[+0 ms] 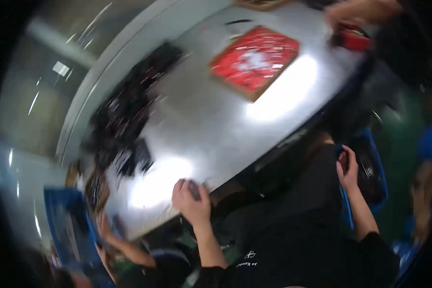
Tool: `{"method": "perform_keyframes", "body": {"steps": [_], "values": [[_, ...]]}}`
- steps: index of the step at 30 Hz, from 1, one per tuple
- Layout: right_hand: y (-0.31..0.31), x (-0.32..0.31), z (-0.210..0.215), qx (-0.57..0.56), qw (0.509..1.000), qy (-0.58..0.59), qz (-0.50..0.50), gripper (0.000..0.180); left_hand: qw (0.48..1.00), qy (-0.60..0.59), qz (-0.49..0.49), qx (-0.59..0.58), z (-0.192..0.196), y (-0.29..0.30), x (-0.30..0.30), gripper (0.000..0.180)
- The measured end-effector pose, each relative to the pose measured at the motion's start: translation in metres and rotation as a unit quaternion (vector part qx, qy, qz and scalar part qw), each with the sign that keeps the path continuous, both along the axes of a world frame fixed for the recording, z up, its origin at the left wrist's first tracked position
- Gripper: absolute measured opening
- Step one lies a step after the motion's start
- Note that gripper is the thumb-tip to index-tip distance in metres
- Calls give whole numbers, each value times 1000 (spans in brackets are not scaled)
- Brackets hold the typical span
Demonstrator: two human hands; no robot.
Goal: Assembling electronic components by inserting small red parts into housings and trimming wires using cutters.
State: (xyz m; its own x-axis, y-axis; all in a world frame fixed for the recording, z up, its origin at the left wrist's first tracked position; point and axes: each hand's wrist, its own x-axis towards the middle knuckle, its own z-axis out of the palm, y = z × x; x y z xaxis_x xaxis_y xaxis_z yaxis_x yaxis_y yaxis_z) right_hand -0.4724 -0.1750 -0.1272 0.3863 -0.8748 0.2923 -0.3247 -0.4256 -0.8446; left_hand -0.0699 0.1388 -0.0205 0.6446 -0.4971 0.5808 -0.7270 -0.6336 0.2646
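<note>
At the near edge of the shiny metal table [216, 144], my left hand [193, 204] is closed around a small dark rounded object [194, 190]; blur hides its kind. My right hand [350, 172] is off the table to the right, beside a blue crate [380, 180] with black items inside. Its fingers are half curled and apart from the thumb, with only darkness visible between them. A long heap of black items [125, 108] lies along the table's far left side. Farther back sits a shallow cardboard box [252, 96] of red pieces [254, 57].
Another person's hands [105, 228] are at the lower left, near a small box [97, 189] and a blue bin [57, 211]. At the upper right, a co-worker's arm [365, 12] reaches toward a red object [356, 42]. A raised rail [89, 79] borders the table's far side.
</note>
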Motion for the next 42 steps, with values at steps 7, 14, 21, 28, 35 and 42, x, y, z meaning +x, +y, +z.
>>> {"method": "perform_keyframes", "body": {"steps": [7, 14, 21, 28, 35, 42], "values": [[1, 227, 180, -188, 817, -60, 541, 96, 995, -53, 78, 7, -11, 11, 4, 40], [30, 429, 148, -318, 777, 91, 535, 82, 998, -24, 58, -7, -9, 2, -1, 40], [4, 446, 116, -310, 826, 8, 470, 82, 958, 276, 71, -39, 27, 32, 71, 34], [32, 458, 133, -296, 821, 50, 485, 78, 974, -53, 99, 196, 65, 113, 297, 72], [24, 438, 118, -287, 831, 36, 475, 74, 952, -6, 223, 209, 60, 61, 279, 80], [21, 451, 108, -337, 804, 32, 490, 88, 973, -57, 160, -155, 102, 65, 199, 74]]}}
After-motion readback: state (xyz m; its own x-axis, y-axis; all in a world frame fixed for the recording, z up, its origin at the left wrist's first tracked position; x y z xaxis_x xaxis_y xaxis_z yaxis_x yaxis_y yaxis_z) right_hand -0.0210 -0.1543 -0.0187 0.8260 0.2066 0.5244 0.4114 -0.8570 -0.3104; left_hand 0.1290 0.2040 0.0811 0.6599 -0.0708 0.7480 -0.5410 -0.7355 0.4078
